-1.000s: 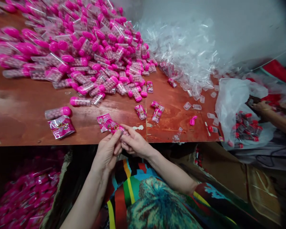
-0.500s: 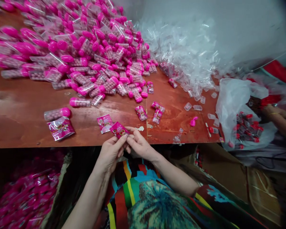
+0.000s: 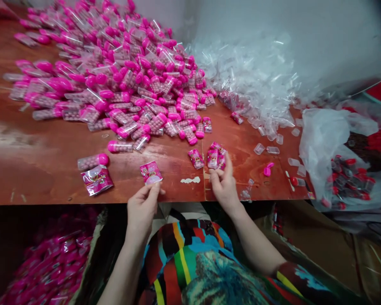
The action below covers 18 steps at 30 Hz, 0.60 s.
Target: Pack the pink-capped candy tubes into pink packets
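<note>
My left hand (image 3: 142, 205) is at the table's front edge. Its thumb and fingers pinch the lower edge of a flat pink printed packet (image 3: 150, 171). Farther right, my right hand (image 3: 224, 184) reaches over the table, thumb and forefinger closed around a small folded pink packet (image 3: 213, 158). Similar packets touch it, partly hidden by the fingers. Another small packet (image 3: 196, 159) lies just left of this group. To the left of my left hand, a clear tube with a pink cap (image 3: 93, 162), holding pink balls, lies behind a larger shiny pink packet (image 3: 97, 180).
A big heap of pink-capped tubes (image 3: 123, 80) covers the back left. Clear plastic pieces (image 3: 257, 84) are piled at the back right. A white bag (image 3: 317, 127) holds red-capped tubes. Below the table's left side sits a box of pink packets (image 3: 57, 262).
My hands have parted. The right hand has moved right with the folded packet to the small group there. My left hand has come onto the flat packet. The view has shifted slightly.
</note>
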{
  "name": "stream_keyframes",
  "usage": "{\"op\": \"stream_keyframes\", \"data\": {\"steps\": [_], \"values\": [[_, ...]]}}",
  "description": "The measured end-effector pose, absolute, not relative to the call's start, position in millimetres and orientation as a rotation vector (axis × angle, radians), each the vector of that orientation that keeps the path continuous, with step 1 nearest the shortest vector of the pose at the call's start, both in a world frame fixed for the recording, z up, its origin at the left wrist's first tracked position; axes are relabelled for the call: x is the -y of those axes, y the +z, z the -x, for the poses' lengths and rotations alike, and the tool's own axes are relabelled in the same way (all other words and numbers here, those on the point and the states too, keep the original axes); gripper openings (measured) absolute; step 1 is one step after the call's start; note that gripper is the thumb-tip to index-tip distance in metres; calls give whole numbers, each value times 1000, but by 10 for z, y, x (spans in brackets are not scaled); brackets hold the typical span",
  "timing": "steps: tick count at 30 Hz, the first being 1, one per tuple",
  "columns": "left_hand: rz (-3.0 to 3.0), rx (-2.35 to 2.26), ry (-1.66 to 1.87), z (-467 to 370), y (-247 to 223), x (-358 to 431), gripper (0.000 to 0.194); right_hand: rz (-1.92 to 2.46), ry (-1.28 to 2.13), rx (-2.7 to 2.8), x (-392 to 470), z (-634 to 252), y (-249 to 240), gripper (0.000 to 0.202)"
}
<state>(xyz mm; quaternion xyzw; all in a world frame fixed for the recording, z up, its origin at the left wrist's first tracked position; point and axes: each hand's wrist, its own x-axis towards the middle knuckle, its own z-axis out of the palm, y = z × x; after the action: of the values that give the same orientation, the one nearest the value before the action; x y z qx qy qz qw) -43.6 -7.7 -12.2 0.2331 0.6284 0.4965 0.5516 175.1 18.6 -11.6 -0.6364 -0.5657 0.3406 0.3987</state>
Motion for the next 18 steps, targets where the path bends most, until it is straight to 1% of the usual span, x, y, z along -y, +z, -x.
{"op": "stream_keyframes", "data": {"steps": [1,3,5,7,10,13,15,18], "values": [[-597,-1554,1226,479,-143,56,31,1611,800,1606,-216,-1640,-106,65],[-651,-1633,1286,545,-184,13,31,1468,732,1998,-302,-1318,-119,52],[-688,-1658,1267,583,-207,-20,38,1412,588,2292,-415,-974,-167,51],[-746,-1686,1186,601,-205,-39,41,1430,452,2447,-521,-722,-233,48],[-809,-1719,1098,611,-190,-47,37,1440,345,2506,-599,-595,-330,43],[-802,-1691,1103,620,-209,-51,31,1433,325,2448,-582,-648,-397,37],[-738,-1661,1165,623,-230,-54,30,1433,358,2367,-542,-695,-415,34],[-616,-1578,1257,609,-212,-62,37,1379,533,2238,-470,-728,-405,32]]}}
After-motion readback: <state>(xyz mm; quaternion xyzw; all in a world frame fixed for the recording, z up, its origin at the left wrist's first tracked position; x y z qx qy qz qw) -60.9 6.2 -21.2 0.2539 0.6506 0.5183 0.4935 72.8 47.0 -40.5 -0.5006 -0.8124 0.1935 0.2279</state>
